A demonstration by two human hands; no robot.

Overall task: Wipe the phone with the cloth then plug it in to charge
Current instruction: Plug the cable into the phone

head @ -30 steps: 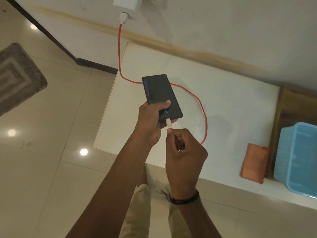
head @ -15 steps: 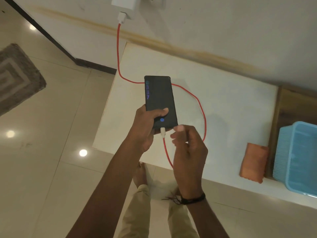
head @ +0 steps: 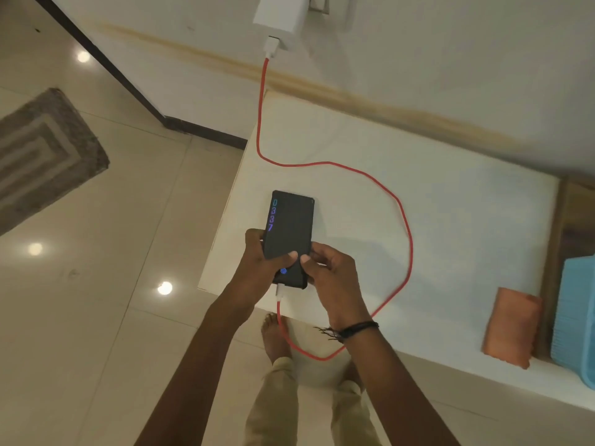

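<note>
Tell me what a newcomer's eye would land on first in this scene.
The bright red cable stands out first, looping from the white charger on the wall across the white table into the black phone. Both hands, left hand and right hand, hold that phone at the table's near left corner. An orange cloth lies folded at the right.

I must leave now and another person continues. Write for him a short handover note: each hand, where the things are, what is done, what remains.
Left hand: holds the phone by its lower part, thumb across the screen.
Right hand: grips the phone's right edge.
Phone: above the near left corner of the white table, screen lit.
Red cable: plugged into the phone's bottom, running in a loop to the white charger on the wall.
Orange cloth: folded on the table, next to the blue basket.
Done: cable is connected.
Left: probably only to lay the phone down on the table.
</note>
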